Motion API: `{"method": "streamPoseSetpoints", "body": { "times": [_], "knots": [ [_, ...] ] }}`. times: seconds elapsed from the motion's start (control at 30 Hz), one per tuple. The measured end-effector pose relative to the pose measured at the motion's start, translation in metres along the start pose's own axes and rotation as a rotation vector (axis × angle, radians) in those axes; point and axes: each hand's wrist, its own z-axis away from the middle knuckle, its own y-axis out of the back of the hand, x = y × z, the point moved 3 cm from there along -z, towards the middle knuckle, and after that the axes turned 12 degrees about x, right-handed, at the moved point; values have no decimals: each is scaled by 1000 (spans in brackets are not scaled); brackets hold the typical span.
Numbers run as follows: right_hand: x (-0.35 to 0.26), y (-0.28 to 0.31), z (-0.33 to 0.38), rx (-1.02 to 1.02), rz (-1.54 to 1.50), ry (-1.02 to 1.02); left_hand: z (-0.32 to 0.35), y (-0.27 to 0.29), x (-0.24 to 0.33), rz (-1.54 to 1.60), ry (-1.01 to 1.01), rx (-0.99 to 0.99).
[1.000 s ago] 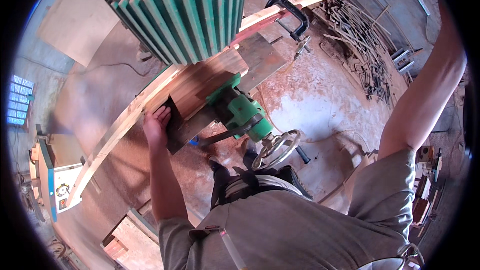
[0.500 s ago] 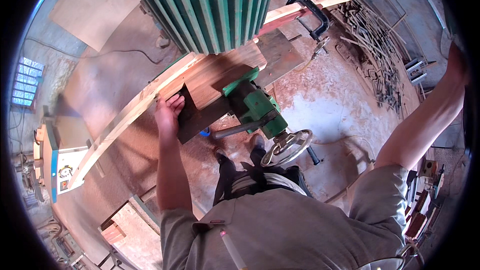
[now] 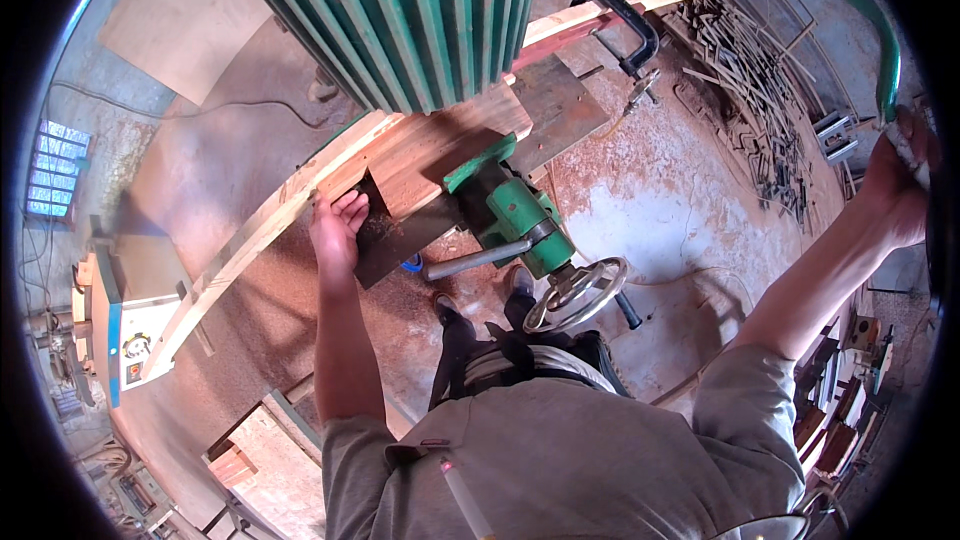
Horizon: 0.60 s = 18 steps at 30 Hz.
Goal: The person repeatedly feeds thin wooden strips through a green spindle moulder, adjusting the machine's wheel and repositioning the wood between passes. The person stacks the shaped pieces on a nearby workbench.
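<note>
My left hand (image 3: 338, 230) is at the near edge of a long pale wooden beam (image 3: 250, 215), fingers curled and thumb side against the wood. Beside it a brown wooden block (image 3: 425, 155) lies on a dark metal table, between the beam and a green clamp jaw (image 3: 480, 162). Raised at the far right, my right hand (image 3: 900, 180) is wrapped round the light-coloured grip of a green lever (image 3: 885, 60). A big ribbed green motor (image 3: 400, 25) hangs over the beam and hides part of it. Whatever tool sits below the motor is hidden.
A black C-clamp (image 3: 635, 35) grips the beam's right part. A metal handwheel (image 3: 575, 295) and a bar handle (image 3: 475, 258) stick out towards me. Thin wood offcuts (image 3: 745, 90) lie heaped at the right. A white-and-blue cabinet (image 3: 135, 345) stands by the beam's left end.
My right hand has come lower and further into view, bringing the green lever with it. My left hand stays almost in place at the beam.
</note>
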Motion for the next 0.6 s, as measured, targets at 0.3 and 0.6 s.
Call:
{"method": "streamPoseSetpoints", "body": {
  "times": [0.3, 0.6],
  "knots": [
    [0, 79, 27, 53, -187, -224, -1, 2, -2, 4, -23, -33],
    [17, 121, 104, 49, -195, -232, -3, 5, -2, 11, -13, -62]
  ]
}}
